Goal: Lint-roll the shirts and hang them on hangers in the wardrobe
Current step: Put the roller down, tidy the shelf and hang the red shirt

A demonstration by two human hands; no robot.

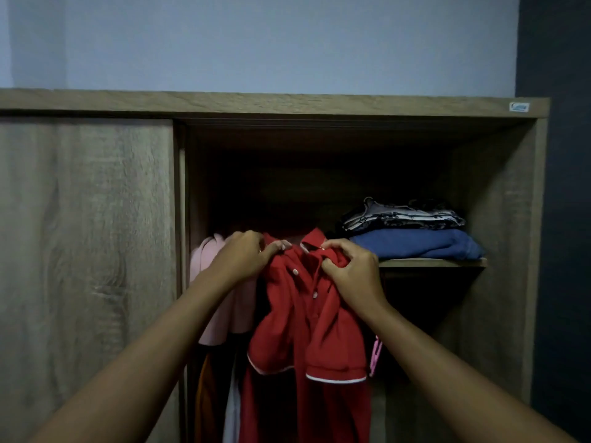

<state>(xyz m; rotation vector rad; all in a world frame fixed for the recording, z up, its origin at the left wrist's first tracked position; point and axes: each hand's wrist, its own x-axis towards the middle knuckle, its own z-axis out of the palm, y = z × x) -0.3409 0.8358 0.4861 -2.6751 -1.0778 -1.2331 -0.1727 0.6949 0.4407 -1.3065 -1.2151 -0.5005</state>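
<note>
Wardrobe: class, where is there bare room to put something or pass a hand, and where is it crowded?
Free: the dark gap above the folded stack under the wardrobe top, and the space below the shelf, right of the red shirt. Crowded: the left of the opening, where both hands hold the red shirt beside the pink shirt.

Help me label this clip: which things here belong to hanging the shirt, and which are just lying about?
In use: red polo shirt, left hand, right hand, wardrobe.
Lying about: pink shirt, folded blue garment, patterned folded clothes, shelf.
</note>
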